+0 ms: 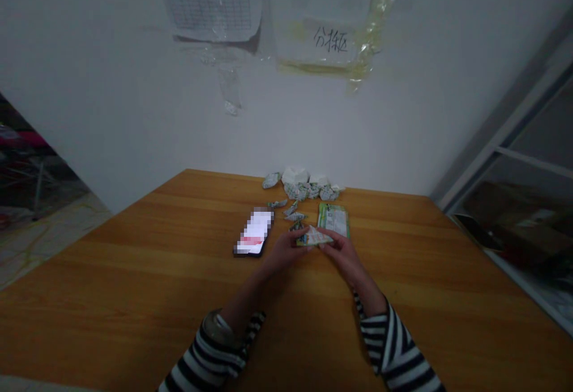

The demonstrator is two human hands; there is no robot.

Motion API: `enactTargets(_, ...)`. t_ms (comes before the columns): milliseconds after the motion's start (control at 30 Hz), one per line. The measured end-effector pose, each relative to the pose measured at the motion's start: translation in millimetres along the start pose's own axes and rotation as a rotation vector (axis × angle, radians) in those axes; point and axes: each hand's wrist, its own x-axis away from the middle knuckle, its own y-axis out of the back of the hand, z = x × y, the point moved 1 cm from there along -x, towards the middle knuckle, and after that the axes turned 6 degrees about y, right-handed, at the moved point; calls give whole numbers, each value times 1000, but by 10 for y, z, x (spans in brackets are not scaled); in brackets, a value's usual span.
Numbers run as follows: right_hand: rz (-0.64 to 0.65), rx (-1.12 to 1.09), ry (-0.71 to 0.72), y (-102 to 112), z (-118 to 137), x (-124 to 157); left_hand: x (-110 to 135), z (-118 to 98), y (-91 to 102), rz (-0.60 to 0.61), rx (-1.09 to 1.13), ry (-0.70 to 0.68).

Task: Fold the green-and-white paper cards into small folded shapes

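Between my two hands is a folded piece of printed paper (316, 236), with a white, triangular upper face and coloured print toward its left. My left hand (289, 250) pinches its left side, and my right hand (342, 253) grips the right side. Both hands are just above the wooden table (201, 296). Just beyond my right hand lies a green-edged printed booklet or pad (335, 219). Several small folded paper pieces (295, 216) are scattered past my left hand. A smartphone (255, 232) with its screen lit rests to the left.
Crumpled printed paper (298, 186) is heaped at the table's back edge, with another folded piece (271, 180) beside it. Behind stands a white wall (179, 111) bearing a taped grid sheet (215, 1) and a handwritten sign (330, 40). At right, a shelf holds cardboard boxes (505, 207).
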Motion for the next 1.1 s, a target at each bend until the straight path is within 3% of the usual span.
enactTargets(500,-70,94,78,-3,-35,-11,53,-174,-31,-18,-110,13)
enactTargets(833,-135,243,90,50,-98,-34,23,-73,-41,-38,-123,6)
enactTargets(1100,-135,196,89,52,-117,-34,33,-79,-43,-33,-121,26)
